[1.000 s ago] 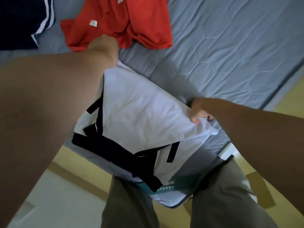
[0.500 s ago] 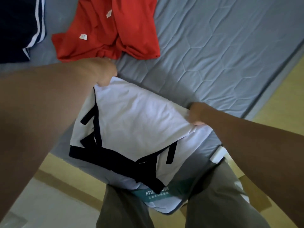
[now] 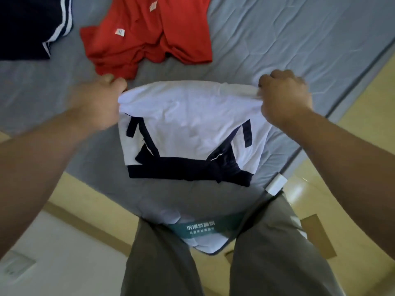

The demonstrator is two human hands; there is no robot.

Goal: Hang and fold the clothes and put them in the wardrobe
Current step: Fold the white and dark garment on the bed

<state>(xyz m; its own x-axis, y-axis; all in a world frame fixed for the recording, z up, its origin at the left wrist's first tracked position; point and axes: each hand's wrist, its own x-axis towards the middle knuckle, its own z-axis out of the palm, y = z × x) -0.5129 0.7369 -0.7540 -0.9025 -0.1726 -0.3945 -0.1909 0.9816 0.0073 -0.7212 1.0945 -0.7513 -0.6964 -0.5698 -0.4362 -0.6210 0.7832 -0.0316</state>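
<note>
Head view had both hands on the white shirt (image 3: pixel 188 124): the left hand (image 3: pixel 100 103) pinched its far left corner and the right hand (image 3: pixel 284 97) was fisted round the far right corner, with that edge pulled taut between them. Its navy-trimmed end rested on the grey mattress (image 3: pixel 277 39), near the person. Folding was midway, by my read — next called for bringing that edge over evenly. The red garment (image 3: pixel 145 35) and dark striped garment (image 3: pixel 27 24) lay beyond, unfolded.

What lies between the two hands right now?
In the head view, the white shirt: its top edge runs from the left hand to the right hand, both gripping it over the grey mattress.
</note>
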